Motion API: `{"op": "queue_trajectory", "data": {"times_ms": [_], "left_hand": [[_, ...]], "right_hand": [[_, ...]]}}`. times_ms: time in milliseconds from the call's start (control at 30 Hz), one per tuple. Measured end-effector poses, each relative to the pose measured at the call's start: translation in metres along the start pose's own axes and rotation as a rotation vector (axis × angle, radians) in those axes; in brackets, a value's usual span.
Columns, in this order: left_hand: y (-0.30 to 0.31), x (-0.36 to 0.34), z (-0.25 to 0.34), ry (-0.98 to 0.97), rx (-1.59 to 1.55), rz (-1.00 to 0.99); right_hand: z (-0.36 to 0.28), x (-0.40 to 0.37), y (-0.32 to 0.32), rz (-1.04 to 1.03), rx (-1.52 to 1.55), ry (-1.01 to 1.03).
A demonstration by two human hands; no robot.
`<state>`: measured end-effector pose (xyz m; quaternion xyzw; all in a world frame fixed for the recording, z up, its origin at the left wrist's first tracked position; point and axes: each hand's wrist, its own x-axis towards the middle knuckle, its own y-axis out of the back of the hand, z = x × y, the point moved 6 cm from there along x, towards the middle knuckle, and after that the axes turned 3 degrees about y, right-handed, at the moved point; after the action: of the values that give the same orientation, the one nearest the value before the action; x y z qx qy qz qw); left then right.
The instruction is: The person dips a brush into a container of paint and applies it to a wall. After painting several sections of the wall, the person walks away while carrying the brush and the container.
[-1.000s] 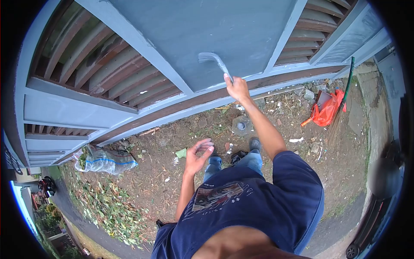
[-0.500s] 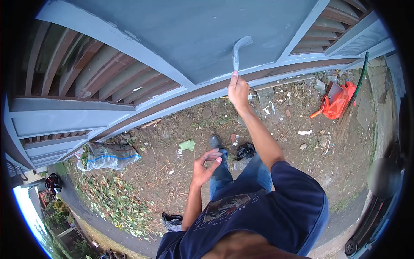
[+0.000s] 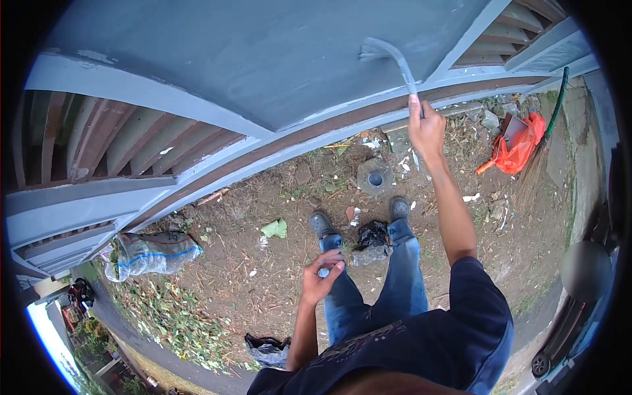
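My right hand [image 3: 428, 131] is closed round the lower end of a paint brush [image 3: 399, 62]. The brush is curved, coated in grey-blue, and its bristles rest against the grey-blue panel [image 3: 263, 59] above. In front of my left thigh, my left hand [image 3: 320, 280] is raised with fingers bent and the thumb apart from them. A pale blue patch shows between its fingers; whether it is paint or the jeans behind I cannot tell.
Brown louvres [image 3: 145, 141] flank the panel. Below lie a round can [image 3: 375, 179], black plastic [image 3: 372, 236], a clear sack [image 3: 158, 253], a green leaf [image 3: 275, 228] and leaf litter. At right are a red bag [image 3: 520, 148], a twig broom [image 3: 540, 164] and a parked vehicle.
My right hand and the brush have moved right, and the brush now tilts with its bristles to the left. My left hand sits slightly lower. The view has shifted, showing the can and both shoes.
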<state>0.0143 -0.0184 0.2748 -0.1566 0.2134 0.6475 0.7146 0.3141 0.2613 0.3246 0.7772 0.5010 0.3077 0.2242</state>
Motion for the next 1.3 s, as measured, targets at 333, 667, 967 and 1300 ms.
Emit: {"op": "queue_trajectory", "data": {"times_ms": [333,667,967,1300], "left_hand": [[-0.009,0.003,-0.019,0.033,-0.04,0.035],[-0.006,0.004,-0.019,0.014,-0.014,0.074],[-0.012,0.006,-0.024,0.011,-0.059,0.069],[-0.023,0.012,-0.019,0.009,-0.021,0.051]], "right_hand": [[-0.051,-0.058,-0.085,-0.044,0.301,-0.077],[-0.038,-0.059,-0.103,-0.264,0.107,0.105],[0.072,-0.012,0.0,0.178,0.041,-0.265],[-0.086,-0.107,-0.139,-0.372,0.35,-0.079]]}}
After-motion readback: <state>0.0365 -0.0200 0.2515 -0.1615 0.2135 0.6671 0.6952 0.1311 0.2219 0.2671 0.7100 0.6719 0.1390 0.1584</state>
